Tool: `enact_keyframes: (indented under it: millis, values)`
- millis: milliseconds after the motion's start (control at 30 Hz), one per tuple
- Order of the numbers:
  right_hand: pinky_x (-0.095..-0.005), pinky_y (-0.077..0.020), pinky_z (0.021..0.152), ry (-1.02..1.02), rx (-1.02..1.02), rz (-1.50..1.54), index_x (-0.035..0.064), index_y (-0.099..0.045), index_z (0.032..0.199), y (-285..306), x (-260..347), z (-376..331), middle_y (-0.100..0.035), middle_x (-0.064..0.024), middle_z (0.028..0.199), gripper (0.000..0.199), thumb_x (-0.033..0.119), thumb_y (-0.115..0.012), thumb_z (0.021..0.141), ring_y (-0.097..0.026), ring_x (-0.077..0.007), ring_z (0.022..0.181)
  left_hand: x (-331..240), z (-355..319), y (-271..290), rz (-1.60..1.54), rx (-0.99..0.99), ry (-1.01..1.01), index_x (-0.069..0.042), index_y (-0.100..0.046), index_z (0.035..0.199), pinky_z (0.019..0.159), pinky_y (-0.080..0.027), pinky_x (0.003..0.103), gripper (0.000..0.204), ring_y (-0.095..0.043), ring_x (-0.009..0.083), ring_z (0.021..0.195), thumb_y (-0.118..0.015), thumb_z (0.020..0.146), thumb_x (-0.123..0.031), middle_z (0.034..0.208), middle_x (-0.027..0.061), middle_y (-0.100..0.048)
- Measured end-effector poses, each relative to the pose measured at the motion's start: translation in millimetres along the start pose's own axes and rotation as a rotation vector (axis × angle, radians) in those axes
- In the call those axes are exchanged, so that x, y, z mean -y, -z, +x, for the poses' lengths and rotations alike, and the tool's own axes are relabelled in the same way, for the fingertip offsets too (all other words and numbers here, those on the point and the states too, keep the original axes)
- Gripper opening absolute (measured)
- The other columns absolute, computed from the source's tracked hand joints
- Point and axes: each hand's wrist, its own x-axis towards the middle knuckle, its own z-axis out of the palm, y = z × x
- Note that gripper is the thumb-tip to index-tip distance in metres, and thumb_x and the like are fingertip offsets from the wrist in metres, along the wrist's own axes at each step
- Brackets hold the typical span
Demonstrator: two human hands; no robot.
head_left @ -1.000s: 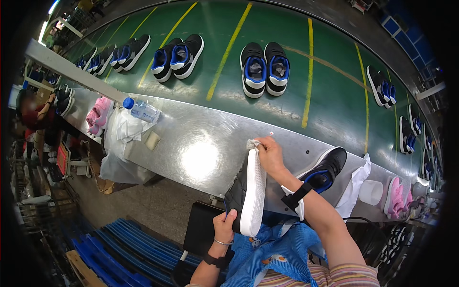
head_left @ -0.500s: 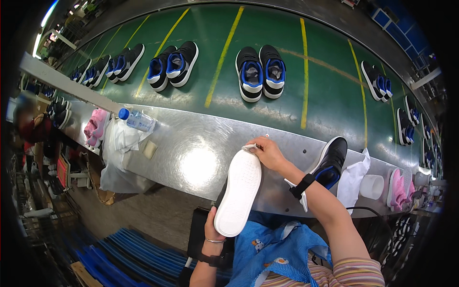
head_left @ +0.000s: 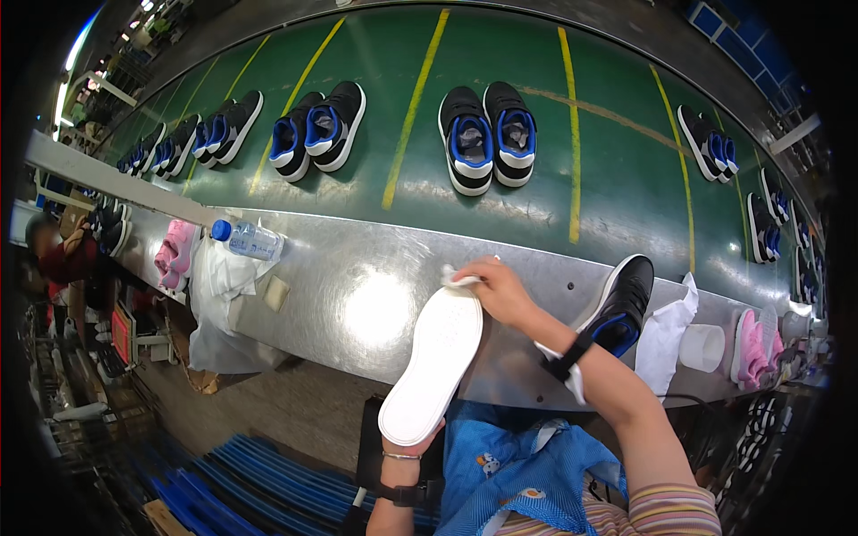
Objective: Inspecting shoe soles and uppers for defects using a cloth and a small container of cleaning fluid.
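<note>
sole (head_left: 433, 364) now turned flat-up, left hand (head_left: 407, 440) gripping heel, right hand (head_left: 502, 290) clenching cloth (head_left: 456, 278)

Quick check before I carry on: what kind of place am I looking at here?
Most likely a shoe factory line: pairs of black-and-blue shoes sit spaced along a green conveyor belt, and the right hand wipes a white shoe sole at a metal workbench.

The right hand (head_left: 500, 290) reaches forward on an extended forearm, fingers (head_left: 478, 271) curled closed in a pinch, while the left hand (head_left: 413, 439) — mostly hidden, apparently gripping — points upward from a bent wrist.
</note>
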Motion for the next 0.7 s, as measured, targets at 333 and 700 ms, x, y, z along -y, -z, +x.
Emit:
enact_keyframes:
  millis: [333, 700]
  values:
    - [-0.0316, -0.0388, 0.054, -0.274, 0.134, 0.137, 0.0005, -0.059, 0.076, -4.8, -1.6, 10.1, -0.053, -0.0122, 0.060, 0.019, 0.019, -0.060, 0.075, -0.049, -0.0204, 0.054, -14.6, 5.2, 6.2, -0.121, 0.051, 0.014, -0.010, -0.052, 0.109, 0.065, -0.051, 0.048, 0.042, -0.055, 0.0349, 0.094, -0.047, 0.079, -0.039, 0.107, 0.0129, -0.056]
    - [-0.0211, -0.0369, 0.059, -0.264, -0.186, 0.178, -0.0009, -0.059, 0.083, -8.4, 49.6, -60.8, -0.051, -0.0024, 0.073, 0.009, 0.006, -0.057, 0.079, -0.046, -0.0081, 0.065, -4.4, -12.2, -19.5, -0.197, -0.122, 0.037, -0.010, -0.053, 0.107, 0.065, -0.050, 0.047, 0.039, -0.057, 0.0329, 0.091, -0.045, 0.082, -0.038, 0.105, 0.0132, -0.056]
